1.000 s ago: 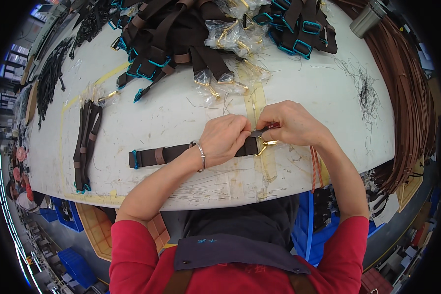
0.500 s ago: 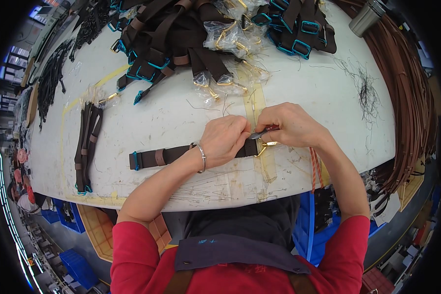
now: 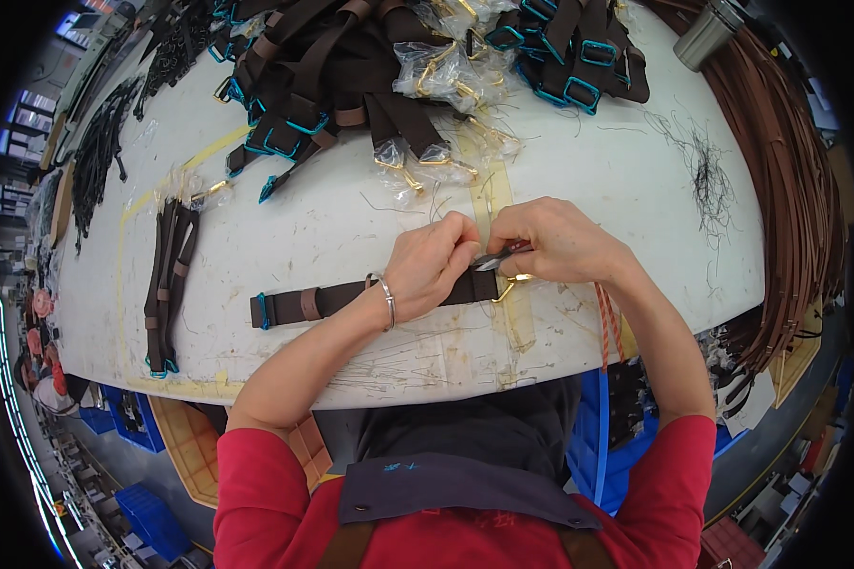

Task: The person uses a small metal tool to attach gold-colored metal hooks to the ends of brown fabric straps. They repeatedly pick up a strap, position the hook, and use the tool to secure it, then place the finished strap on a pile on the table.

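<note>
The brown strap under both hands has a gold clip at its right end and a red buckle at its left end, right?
Not quite: the head view shows the buckle at the left end of the brown strap is blue, not red. The gold clip and both hands are as you said.

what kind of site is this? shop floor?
Likely a strap or bag-hardware assembly workshop. The white worktable holds a heap of brown webbing straps, bagged gold clasps and a bundle of brown cords; both hands work one strap.
</note>
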`<state>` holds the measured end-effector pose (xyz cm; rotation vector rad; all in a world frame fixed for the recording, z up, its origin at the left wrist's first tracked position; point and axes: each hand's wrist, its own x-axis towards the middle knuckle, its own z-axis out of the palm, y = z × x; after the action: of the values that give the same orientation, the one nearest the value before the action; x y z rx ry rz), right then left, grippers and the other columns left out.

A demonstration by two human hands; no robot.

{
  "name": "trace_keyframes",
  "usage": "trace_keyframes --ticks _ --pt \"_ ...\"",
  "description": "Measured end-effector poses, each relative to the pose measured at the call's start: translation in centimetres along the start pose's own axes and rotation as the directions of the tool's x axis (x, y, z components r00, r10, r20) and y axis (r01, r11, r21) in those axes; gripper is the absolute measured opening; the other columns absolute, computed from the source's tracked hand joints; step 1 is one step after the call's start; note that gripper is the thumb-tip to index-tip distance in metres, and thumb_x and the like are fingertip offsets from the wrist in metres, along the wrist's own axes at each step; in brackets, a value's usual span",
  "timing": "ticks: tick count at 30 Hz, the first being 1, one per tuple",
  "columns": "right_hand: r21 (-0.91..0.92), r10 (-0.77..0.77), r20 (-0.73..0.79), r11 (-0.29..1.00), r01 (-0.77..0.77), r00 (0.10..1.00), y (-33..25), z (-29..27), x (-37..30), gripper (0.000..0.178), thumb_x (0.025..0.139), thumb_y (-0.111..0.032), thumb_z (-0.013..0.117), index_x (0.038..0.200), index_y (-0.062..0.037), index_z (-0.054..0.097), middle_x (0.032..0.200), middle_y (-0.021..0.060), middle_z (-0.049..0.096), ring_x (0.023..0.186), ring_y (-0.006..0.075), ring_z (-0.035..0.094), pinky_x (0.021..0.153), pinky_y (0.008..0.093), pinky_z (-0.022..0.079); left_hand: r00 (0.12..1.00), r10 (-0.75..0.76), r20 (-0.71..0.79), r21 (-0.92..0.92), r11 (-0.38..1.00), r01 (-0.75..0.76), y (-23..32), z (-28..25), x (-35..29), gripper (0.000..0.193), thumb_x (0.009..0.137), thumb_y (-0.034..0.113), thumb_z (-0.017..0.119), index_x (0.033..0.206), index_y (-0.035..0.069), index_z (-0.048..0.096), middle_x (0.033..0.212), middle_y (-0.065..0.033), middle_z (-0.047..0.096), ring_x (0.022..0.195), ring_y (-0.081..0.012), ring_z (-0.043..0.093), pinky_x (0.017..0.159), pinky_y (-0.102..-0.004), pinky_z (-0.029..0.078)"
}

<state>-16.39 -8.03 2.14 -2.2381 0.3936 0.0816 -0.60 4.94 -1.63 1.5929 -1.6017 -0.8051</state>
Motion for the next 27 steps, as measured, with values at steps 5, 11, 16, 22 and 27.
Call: trace_keyframes --ticks 5,11,16,22,27 --pt "-0.042 0.001 0.039 0.999 0.001 0.999 -0.1 -0.1 0.3 0.016 0.066 -0.012 0.067 0.079 -0.0039 0.061 0.072 0.0083 0.062 0.072 0.0243 0.059 0.064 0.0358 0.044 0.998 -0.050 -0.040 -0.154 0.987 0.043 -0.5 0.2 -0.2 0.008 0.092 0.009 0.047 0.094 0.002 0.044 0.071 -0.0043 0.050 0.062 -0.0097 0.045 0.057 -0.0241 0.040" --pt "-0.028 -0.017 0.024 0.999 0.017 1.000 -0.1 0.3 0.6 0.017 0.067 -0.013 0.067 0.080 -0.0034 0.061 0.074 0.0092 0.062 0.072 0.0242 0.060 0.065 0.0357 0.044 0.993 -0.082 -0.089 -0.145 0.987 0.068 -0.2 0.1 -0.1 0.006 0.093 0.007 0.044 0.095 0.002 0.041 0.062 -0.0030 0.051 0.057 -0.0086 0.047 0.055 -0.0225 0.040" --pt "-0.001 0.003 0.013 1.000 -0.003 1.000 0.0 0.4 0.6 0.017 0.068 -0.014 0.066 0.080 -0.0027 0.061 0.074 0.0093 0.062 0.073 0.0246 0.060 0.065 0.0357 0.045 0.990 -0.077 -0.114 -0.160 0.985 0.058 -0.3 0.1 -0.1 0.006 0.093 0.007 0.044 0.094 0.002 0.041 0.059 -0.0028 0.052 0.055 -0.0085 0.049 0.054 -0.0228 0.040" --pt "-0.091 -0.024 -0.118 0.996 0.013 0.993 0.0 0.6 -0.1 0.012 0.070 -0.012 0.064 0.079 -0.0039 0.060 0.075 0.0083 0.061 0.072 0.0231 0.059 0.062 0.0367 0.045 0.992 -0.068 -0.110 -0.184 0.982 0.047 -0.2 0.3 0.1 0.005 0.092 0.006 0.045 0.093 0.002 0.041 0.060 -0.0031 0.052 0.056 -0.0079 0.049 0.054 -0.0224 0.041" --pt "-0.490 -0.280 -0.466 0.872 0.019 0.839 -2.7 2.0 -4.3 0.014 0.071 -0.010 0.062 0.083 -0.0060 0.057 0.076 0.0049 0.054 0.072 0.0207 0.056 0.059 0.0322 0.046 0.989 -0.084 -0.122 -0.166 0.984 0.063 -0.9 0.2 -0.2 0.005 0.091 0.005 0.046 0.091 0.001 0.043 0.061 -0.0031 0.052 0.056 -0.0077 0.049 0.055 -0.0221 0.041"
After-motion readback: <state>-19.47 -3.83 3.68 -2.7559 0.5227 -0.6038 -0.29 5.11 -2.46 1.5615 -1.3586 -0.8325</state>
